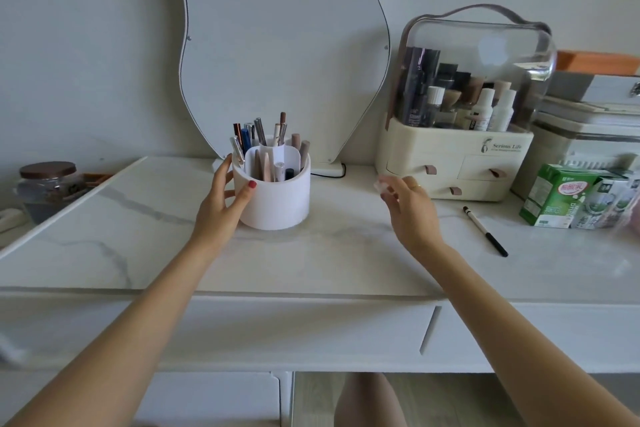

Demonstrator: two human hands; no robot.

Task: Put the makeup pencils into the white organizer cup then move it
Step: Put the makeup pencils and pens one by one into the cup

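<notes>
The left hand wraps spread fingers around the white organizer cup, full of makeup pencils. The right hand hovers loosely spread, one pencil lying on the tabletop right of it.

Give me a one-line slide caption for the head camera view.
Left hand grips the white organizer cup full of pencils; right hand hovers open, one pencil left on the table.

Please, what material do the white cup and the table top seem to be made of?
The white cup looks like matte plastic: smooth, even walls, no shine. The table top looks like marble or a marble-look slab: white with grey veins and a soft gloss. Which one, I cannot tell.
</notes>
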